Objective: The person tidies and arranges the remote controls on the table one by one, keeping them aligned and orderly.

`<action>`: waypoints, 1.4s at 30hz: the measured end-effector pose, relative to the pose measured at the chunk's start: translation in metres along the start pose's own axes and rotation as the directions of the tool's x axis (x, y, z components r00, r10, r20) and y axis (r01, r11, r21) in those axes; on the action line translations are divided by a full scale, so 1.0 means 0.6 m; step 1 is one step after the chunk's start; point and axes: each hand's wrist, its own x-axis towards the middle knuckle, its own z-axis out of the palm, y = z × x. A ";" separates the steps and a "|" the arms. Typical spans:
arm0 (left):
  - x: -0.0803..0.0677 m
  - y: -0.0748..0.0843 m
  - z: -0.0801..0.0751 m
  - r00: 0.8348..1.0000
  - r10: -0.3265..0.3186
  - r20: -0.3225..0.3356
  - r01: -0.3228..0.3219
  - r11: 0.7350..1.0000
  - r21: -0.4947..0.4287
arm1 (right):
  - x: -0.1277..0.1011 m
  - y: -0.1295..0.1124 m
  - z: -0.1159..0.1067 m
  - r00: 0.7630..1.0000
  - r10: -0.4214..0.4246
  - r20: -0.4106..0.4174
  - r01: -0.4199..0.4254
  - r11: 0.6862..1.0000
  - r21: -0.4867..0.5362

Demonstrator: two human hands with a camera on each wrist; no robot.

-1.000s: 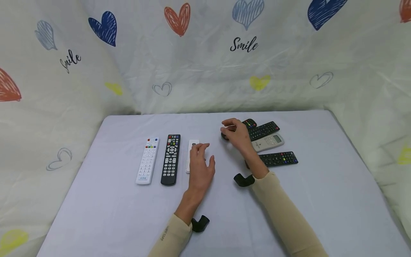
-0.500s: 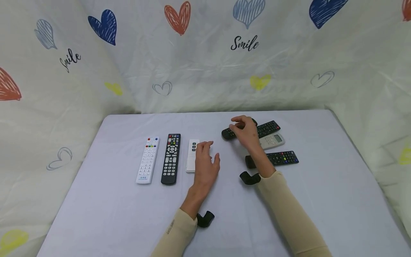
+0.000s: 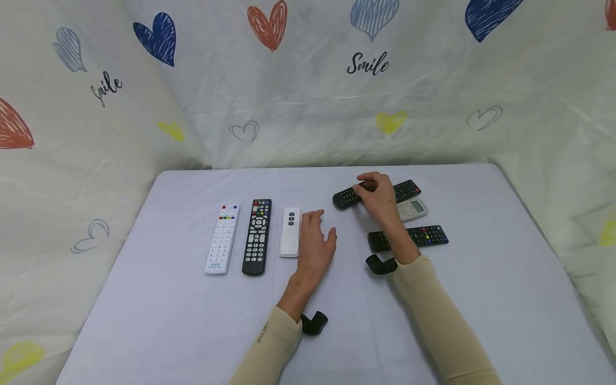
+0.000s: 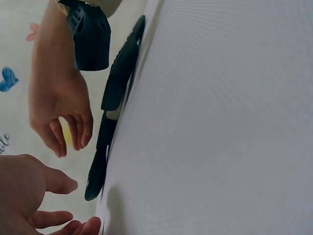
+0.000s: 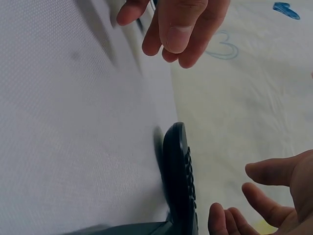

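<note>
My left hand (image 3: pixel 315 245) hovers beside the right edge of a small white remote control (image 3: pixel 289 235), fingers relaxed and holding nothing. To the right, my right hand (image 3: pixel 381 202) hangs over a pile of remotes, its fingers loosely bent with nothing between them. Beneath it lies a black remote (image 3: pixel 344 199), partly covered by the hand. A second black remote (image 3: pixel 408 190) and a grey remote with a small display (image 3: pixel 413 208) show past the hand's right side. The right wrist view has the right hand (image 5: pixel 279 193) apart from the black remote (image 5: pixel 177 171).
On the left, a white remote (image 3: pixel 222 240) and a black remote (image 3: pixel 257 238) lie side by side, roughly parallel. Another black remote (image 3: pixel 428 235) lies under the right forearm. The white table (image 3: pixel 168 321) meets a heart-patterned backdrop (image 3: pixel 308 107) at its far edge.
Both hands have shifted to the right. My left hand has come off the small white remote, which now shows almost whole. My right hand has uncovered the black remote's left end.
</note>
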 end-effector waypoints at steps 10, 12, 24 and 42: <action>0.015 0.001 0.017 1.000 -0.009 -0.015 0.009 0.999 -0.047 | 0.000 0.013 -0.018 1.000 0.021 -0.019 -0.021 1.000 0.007; 0.017 0.002 0.019 1.000 -0.015 -0.018 0.014 0.999 -0.050 | 0.002 0.014 -0.020 0.999 0.031 -0.022 -0.031 1.000 -0.003; 0.035 0.009 0.029 0.999 -0.047 0.010 0.047 0.998 -0.028 | 0.007 0.020 -0.035 0.998 0.052 -0.029 -0.053 0.998 -0.021; 0.059 0.011 0.039 0.999 -0.040 0.007 0.040 0.998 0.051 | 0.015 0.024 -0.045 0.993 0.114 0.033 -0.110 0.990 -0.092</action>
